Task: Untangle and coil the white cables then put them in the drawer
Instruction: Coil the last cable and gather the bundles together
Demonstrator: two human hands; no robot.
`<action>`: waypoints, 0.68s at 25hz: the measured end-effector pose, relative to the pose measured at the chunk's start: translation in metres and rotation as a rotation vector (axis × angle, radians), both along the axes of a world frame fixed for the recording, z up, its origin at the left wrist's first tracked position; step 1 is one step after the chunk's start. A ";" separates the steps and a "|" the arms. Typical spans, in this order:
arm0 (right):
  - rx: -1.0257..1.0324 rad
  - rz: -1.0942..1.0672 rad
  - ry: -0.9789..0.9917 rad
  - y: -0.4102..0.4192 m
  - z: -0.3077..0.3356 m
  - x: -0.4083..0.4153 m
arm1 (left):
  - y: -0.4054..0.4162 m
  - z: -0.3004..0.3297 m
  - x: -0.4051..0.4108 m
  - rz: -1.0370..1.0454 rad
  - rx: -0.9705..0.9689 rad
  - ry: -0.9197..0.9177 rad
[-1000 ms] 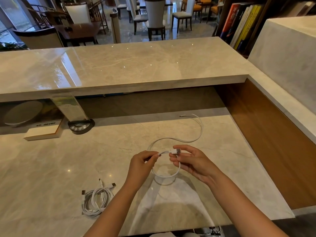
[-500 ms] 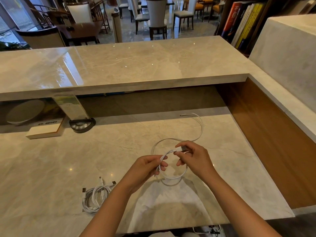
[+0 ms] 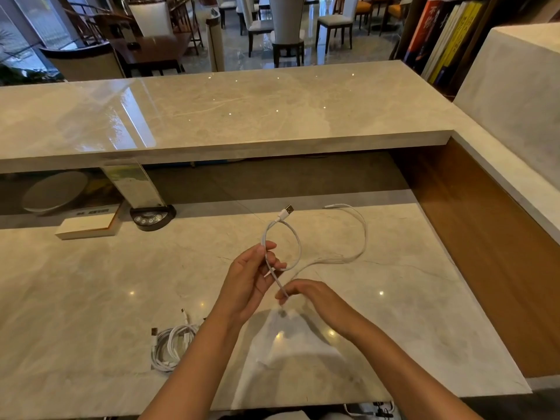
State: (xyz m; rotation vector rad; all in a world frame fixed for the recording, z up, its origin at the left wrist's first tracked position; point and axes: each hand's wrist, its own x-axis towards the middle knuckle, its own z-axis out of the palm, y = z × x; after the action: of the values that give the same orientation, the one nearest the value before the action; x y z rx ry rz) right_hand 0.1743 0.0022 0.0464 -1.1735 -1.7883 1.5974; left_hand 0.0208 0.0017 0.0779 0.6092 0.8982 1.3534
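Note:
A loose white cable (image 3: pixel 360 237) trails over the marble desk (image 3: pixel 91 298) to a small plug at the far right. My left hand (image 3: pixel 251 280) grips a small loop of it above the desk, with the USB plug (image 3: pixel 286 212) sticking up behind. Just to the right and lower, my right hand (image 3: pixel 306 294) pinches the cable below the loop. A second white cable (image 3: pixel 171 344) lies coiled on the desk at the lower left. No drawer is visible.
A raised marble counter (image 3: pixel 212 116) spans the back. Beneath it on the left stand a clear sign holder on a black base (image 3: pixel 151 218), a white box (image 3: pixel 88 227) and a pale round plate (image 3: pixel 54 192). A wooden side panel (image 3: pixel 485 237) walls the right.
The USB plug has left my right fingers and now stands up above a loop held in my left hand. My right hand has slid down the cable toward me.

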 end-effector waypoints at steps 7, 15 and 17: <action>0.233 0.180 -0.117 -0.019 -0.005 -0.015 | 0.008 -0.007 -0.020 0.127 -0.036 -0.228; 0.030 0.218 -0.164 0.006 -0.006 0.008 | 0.013 -0.005 -0.044 0.148 -0.041 -0.216; -0.088 0.231 -0.171 0.022 -0.002 0.025 | 0.012 -0.003 -0.051 0.119 -0.033 -0.161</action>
State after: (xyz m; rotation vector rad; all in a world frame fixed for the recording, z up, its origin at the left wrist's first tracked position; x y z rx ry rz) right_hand 0.1995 0.0239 0.0446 -1.2114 -2.0448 1.7668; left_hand -0.0302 0.0137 0.0750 0.4199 0.8347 1.4699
